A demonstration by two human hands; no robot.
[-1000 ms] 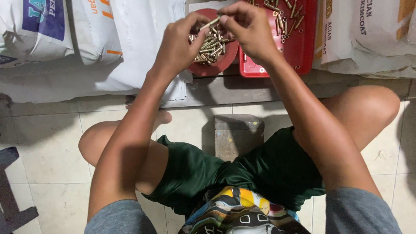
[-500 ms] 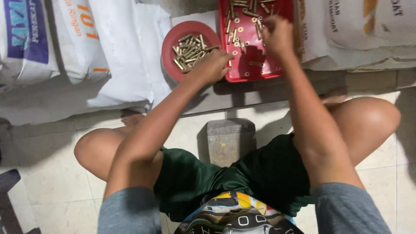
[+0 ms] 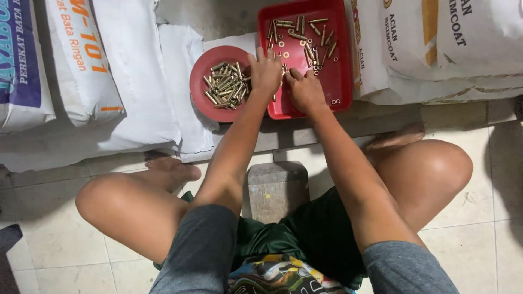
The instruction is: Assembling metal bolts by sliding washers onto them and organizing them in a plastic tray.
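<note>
A round red plate [image 3: 202, 106] holds a pile of short brass bolts [image 3: 225, 85]. Right beside it lies a square red tray [image 3: 343, 71] with loose brass bolts and small rings [image 3: 303, 36] scattered in it. My left hand [image 3: 266, 71] lies palm down across the tray's left edge, between plate and tray, its fingers spread toward the loose pieces. My right hand [image 3: 305, 90] rests inside the tray's near half, fingers curled down onto the tray floor beside the left hand. Whatever is under its fingertips is hidden.
Plate and tray sit on white sacks [image 3: 136, 81] stacked along a low ledge; more printed sacks [image 3: 452, 49] lie at the right. I sit on a small concrete block [image 3: 275, 188] on a tiled floor, knees [image 3: 436, 163] spread wide.
Both hands were raised together over the plate, fitting brass pieces. They have since come down and moved right into the red tray, and the view has shifted so plate and tray show fully.
</note>
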